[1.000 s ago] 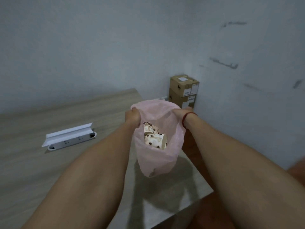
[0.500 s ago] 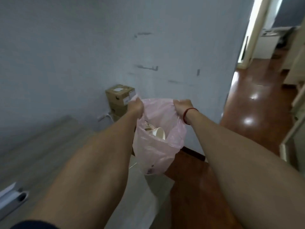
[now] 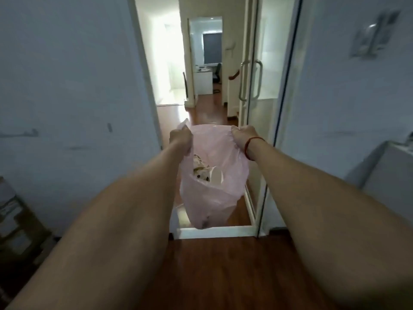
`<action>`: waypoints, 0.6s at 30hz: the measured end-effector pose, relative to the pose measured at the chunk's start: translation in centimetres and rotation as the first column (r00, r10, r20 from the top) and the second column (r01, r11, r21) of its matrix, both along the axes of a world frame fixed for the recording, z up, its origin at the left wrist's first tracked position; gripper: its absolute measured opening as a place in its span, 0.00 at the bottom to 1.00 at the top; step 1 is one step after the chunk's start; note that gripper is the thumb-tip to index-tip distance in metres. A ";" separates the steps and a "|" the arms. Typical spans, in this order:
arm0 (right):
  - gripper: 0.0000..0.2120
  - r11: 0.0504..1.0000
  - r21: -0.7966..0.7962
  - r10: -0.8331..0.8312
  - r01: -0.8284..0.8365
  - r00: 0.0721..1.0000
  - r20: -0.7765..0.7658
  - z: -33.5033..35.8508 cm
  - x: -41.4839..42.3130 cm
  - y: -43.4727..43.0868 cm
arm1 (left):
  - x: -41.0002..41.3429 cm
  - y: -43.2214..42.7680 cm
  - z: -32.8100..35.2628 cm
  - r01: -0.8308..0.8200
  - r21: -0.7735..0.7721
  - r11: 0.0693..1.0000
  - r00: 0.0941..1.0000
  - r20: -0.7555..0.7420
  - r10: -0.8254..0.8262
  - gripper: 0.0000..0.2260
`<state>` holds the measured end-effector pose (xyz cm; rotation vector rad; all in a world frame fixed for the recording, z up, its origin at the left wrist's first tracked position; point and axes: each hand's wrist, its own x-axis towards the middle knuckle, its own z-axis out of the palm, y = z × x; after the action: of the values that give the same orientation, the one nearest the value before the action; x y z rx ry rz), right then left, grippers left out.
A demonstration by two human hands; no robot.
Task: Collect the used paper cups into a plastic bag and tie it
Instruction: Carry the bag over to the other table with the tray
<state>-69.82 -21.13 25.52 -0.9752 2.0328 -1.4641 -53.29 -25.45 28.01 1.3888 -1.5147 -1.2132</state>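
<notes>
A thin pink plastic bag (image 3: 221, 193) hangs in the air in front of me, its mouth stretched wide. My left hand (image 3: 180, 139) grips the left side of the bag's rim and my right hand (image 3: 243, 135), with a red string on its wrist, grips the right side. Inside the bag lie used paper cups (image 3: 204, 172), white with a brown pattern, one showing its white inside. The bag's bottom sags above the wooden floor.
An open doorway (image 3: 196, 101) lies straight ahead, with a white threshold (image 3: 214, 232) on the dark wooden floor. A glass door (image 3: 257, 90) with a metal handle stands open at the right. Cardboard boxes (image 3: 15, 220) sit low at the left, a white cabinet (image 3: 391, 175) at the right.
My view has swung right, away from the table and the wall to the doorway. Both hands have kept their grip on the bag's rim, and the bag has travelled with them.
</notes>
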 end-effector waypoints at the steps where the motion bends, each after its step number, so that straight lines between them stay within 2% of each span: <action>1: 0.21 0.999 -0.007 -0.036 0.036 0.999 0.003 0.6 -3.2 1.2 | -3.4 0.1 0.1 0.044 0.004 0.999 0.999 -0.017 -0.044 0.21; 3: 0.17 0.993 -0.014 -0.121 0.121 0.993 0.016 1.6 -9.4 3.7 | -9.9 1.2 0.6 0.097 0.008 0.995 0.995 -0.016 -0.096 0.20; 6: 0.21 0.962 -0.042 -0.267 0.269 0.963 0.046 2.5 -18.2 8.3 | -19.6 3.8 2.0 0.261 -0.014 0.965 0.965 -0.021 -0.261 0.19; 8: 0.18 0.928 -0.058 -0.366 0.368 0.930 0.043 2.6 -23.6 11.9 | -26.5 5.5 2.4 0.363 -0.040 0.931 0.931 -0.033 -0.365 0.21; 11: 0.10 0.855 -0.043 -0.515 0.516 0.856 0.039 2.8 -30.6 18.1 | -35.9 9.5 2.6 0.503 -0.054 0.863 0.862 -0.038 -0.505 0.21; 18: 0.13 0.638 -0.031 -0.768 0.769 0.639 0.030 1.9 -45.6 33.1 | -56.1 22.2 1.8 0.760 -0.021 0.650 0.648 -0.052 -0.760 0.18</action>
<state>-115.40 12.01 27.42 -0.0255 2.5674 -1.8933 -109.37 -3.28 29.77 0.6635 -2.1547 -1.7184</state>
